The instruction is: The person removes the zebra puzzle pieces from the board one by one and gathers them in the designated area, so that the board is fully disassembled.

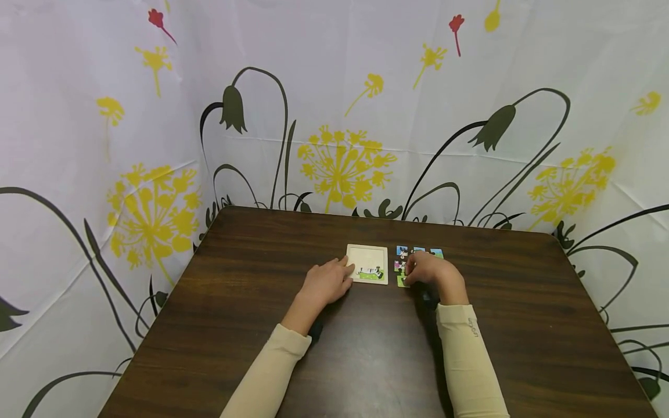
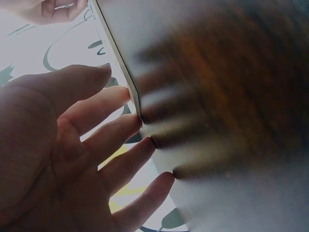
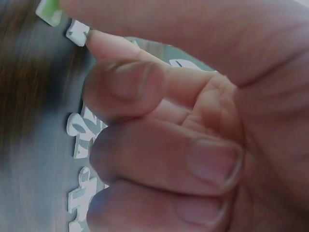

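A small pale square puzzle board (image 1: 367, 257) lies on the table, with one picture piece (image 1: 370, 273) of a striped animal on green in its lower right. At the board's left edge, my left hand (image 1: 327, 281) rests its fingertips, fingers (image 2: 128, 166) spread and nearly straight. Right of the board, loose puzzle pieces (image 1: 402, 251) sit in rows, partly hidden by my right hand (image 1: 434, 271). That hand pinches a green puzzle piece (image 3: 49, 11) between thumb and index finger, low over the table. Its other fingers (image 3: 159, 150) are curled inward.
The dark wooden table (image 1: 251, 255) ends at a white flower-printed cloth (image 1: 334, 104) hanging behind and to the sides. More pale-edged pieces (image 3: 82, 133) lie beneath the curled right fingers.
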`<state>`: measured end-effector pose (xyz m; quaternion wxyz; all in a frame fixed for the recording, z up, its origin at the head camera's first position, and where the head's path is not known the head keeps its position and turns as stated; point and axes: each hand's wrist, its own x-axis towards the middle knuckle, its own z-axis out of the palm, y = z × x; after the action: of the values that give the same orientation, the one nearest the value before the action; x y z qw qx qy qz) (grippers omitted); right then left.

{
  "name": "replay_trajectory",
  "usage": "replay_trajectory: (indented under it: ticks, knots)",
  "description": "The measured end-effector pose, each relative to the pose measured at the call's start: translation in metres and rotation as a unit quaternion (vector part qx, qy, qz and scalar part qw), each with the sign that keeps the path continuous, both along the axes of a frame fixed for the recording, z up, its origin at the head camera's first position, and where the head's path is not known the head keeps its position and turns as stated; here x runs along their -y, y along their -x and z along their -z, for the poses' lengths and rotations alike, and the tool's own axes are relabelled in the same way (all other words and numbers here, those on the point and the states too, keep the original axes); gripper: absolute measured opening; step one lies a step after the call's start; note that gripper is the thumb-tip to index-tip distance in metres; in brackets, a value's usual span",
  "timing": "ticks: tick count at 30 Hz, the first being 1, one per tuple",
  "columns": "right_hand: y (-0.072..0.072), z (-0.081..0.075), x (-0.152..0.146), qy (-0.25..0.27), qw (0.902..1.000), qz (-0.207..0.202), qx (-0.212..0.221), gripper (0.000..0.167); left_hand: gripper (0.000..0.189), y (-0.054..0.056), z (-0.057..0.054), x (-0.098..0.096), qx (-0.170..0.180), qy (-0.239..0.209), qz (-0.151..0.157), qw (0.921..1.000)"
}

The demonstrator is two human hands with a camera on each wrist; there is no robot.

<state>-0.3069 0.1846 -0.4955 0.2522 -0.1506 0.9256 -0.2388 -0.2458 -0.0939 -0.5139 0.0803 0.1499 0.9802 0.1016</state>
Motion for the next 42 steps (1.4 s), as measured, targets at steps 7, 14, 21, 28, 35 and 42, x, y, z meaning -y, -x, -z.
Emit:
replay_trajectory:
  ticks: [7,14,21,28,35,42]
  knots:
    - [0.001,0.002,0.002,0.005,0.9998,-0.012,-0.014,0.016,0.047,0.001,-0.001,0.000,0.003,0.002,-0.002,1.0000]
    - [0.005,0.000,-0.004,0.038,0.9969,-0.003,-0.069,0.010,0.048,0.001,-0.002,-0.001,0.011,0.006,-0.002,0.9999]
    - [0.005,0.001,0.007,0.054,0.9954,-0.016,-0.077,0.011,0.049,0.001,-0.003,0.000,0.017,0.005,0.001,0.9998]
    - [0.001,0.005,0.041,0.067,0.9945,-0.017,-0.079,0.011,0.049,0.000,-0.003,0.000,0.027,0.005,-0.002,0.9996]
    - [-0.003,0.013,0.067,0.049,0.9954,-0.035,-0.074,0.018,0.050,0.001,-0.002,-0.001,0.023,0.009,-0.002,0.9997]
    - [-0.006,0.017,0.072,0.033,0.9975,-0.025,-0.058,0.019,0.048,-0.001,-0.004,0.000,0.014,0.004,0.001,0.9999]
